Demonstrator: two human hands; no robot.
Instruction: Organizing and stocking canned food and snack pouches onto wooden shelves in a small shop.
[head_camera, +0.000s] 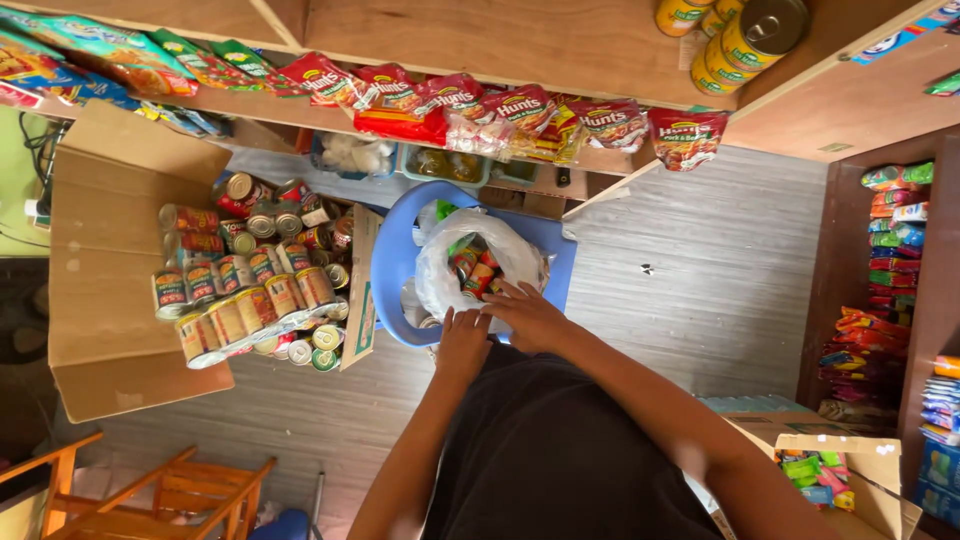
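The bag (480, 265) mouth is gripped by the left hand (463, 342) and right hand (527, 312); it is best held wide, cans (475, 272) just beyond the fingers.

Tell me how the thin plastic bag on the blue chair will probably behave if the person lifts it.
The plastic bag looks thin and crumpled, so it would probably sag and lose its shape. Cans and packets show inside it, so it is likely heavy for its size and may stretch. Both the left hand and the right hand rest at its opening above the blue chair.
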